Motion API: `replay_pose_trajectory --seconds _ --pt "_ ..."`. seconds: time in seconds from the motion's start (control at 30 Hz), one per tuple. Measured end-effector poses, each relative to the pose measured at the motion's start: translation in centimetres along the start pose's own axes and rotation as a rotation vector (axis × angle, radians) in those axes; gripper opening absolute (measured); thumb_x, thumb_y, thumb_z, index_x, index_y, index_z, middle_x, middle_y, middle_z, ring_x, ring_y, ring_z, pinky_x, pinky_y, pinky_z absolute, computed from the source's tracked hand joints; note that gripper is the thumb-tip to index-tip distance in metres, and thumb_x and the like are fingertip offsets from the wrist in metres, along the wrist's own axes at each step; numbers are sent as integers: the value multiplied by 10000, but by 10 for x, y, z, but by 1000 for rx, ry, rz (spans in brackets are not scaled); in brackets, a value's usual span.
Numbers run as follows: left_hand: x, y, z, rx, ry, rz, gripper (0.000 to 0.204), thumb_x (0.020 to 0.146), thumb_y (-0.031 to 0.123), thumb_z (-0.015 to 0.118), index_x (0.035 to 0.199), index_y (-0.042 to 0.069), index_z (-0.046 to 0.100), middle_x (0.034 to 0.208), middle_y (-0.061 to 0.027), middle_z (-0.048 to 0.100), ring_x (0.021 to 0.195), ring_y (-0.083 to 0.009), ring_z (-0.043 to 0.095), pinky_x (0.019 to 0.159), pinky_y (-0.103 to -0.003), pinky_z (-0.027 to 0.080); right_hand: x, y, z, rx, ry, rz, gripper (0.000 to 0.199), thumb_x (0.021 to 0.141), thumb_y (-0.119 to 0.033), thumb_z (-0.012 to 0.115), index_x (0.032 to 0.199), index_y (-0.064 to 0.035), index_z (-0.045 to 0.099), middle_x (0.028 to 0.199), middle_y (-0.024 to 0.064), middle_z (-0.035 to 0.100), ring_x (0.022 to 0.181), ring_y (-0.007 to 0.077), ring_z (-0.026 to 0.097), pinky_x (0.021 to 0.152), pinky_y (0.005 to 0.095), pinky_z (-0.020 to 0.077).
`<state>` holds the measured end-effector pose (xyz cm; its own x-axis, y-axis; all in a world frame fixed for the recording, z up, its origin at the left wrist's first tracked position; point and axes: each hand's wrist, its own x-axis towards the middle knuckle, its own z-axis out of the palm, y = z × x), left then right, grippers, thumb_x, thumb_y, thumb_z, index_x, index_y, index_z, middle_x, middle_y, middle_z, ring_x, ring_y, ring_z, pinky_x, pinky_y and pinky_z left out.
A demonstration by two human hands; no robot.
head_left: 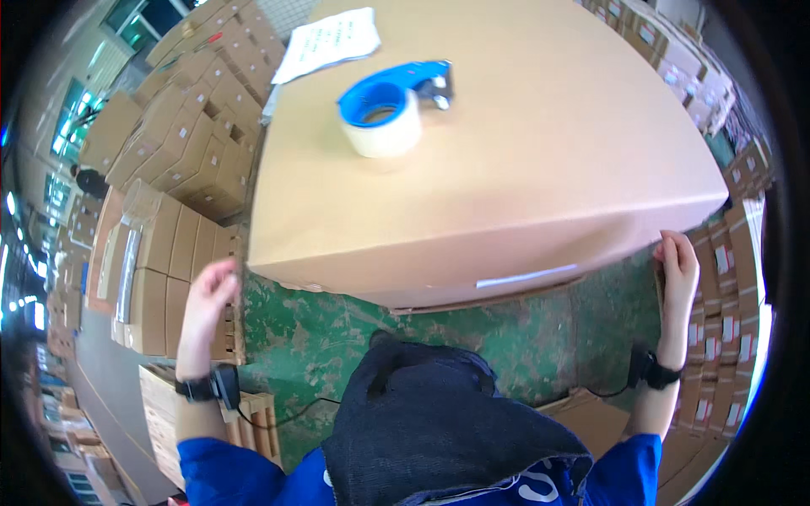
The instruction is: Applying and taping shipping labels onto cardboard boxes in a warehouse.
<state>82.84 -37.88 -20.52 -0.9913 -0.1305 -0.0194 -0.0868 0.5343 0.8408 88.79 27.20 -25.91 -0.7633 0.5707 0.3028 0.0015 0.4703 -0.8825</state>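
Note:
A large cardboard box (523, 143) stands in front of me. On its top lies a blue tape dispenser (380, 110) with a wide roll of clear tape. A white sheet of paper with writing (329, 44) lies at the top's far left. My left hand (213, 291) is held just off the box's near left corner, fingers curled and slightly blurred, with nothing visible in them. My right hand (677, 260) is closed, its fingertips against or very close to the lower edge at the box's near right; whatever they may grip is hidden.
Stacked cartons (160, 253) rise on the left, and more cartons (717, 337) line the right. A wooden pallet (253, 413) lies by my left arm on the green floor (295, 337). Flat cardboard (591, 422) lies near my right side. A cable runs from each wrist strap.

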Motion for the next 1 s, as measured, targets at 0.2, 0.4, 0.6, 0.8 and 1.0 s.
replay_pose_trajectory --seconds 0.2,0.4,0.6,0.8,1.0 --pt "130 27 -26 37 -241 284 343 843 195 595 1146 48 531 930 3 553 854 -73 508 780 -224 423 -47 -195 87 -278 -417 -648 201 774 -39 575 967 15 586 899 126 600 813 226 582 742 287 448" --pt "255 30 -34 91 -428 508 295 834 122 575 1116 38 546 984 -10 559 893 -92 520 812 -241 426 -25 -301 249 -432 -536 -650 276 816 -164 557 1064 -45 573 945 160 605 875 308 587 761 353 461" --pt "323 26 -47 116 -651 614 301 797 95 580 1088 23 557 1008 -38 506 954 -120 517 846 -259 425 16 -304 366 -772 -556 -213 364 851 -393 495 1045 -99 583 904 157 622 836 305 601 736 378 463" --pt "320 34 -59 -11 -793 571 304 796 64 575 1098 39 554 1029 -36 493 971 -129 513 862 -266 427 -7 -291 329 -795 -571 -243 185 821 -259 561 892 -92 595 808 128 616 777 292 591 672 370 460" --pt "322 77 -52 -87 -936 721 418 827 97 575 1219 13 454 1154 -72 479 1055 -155 488 880 -283 420 -51 -310 298 -357 -366 -64 127 788 -59 556 914 -61 571 809 64 564 753 164 548 669 287 440"
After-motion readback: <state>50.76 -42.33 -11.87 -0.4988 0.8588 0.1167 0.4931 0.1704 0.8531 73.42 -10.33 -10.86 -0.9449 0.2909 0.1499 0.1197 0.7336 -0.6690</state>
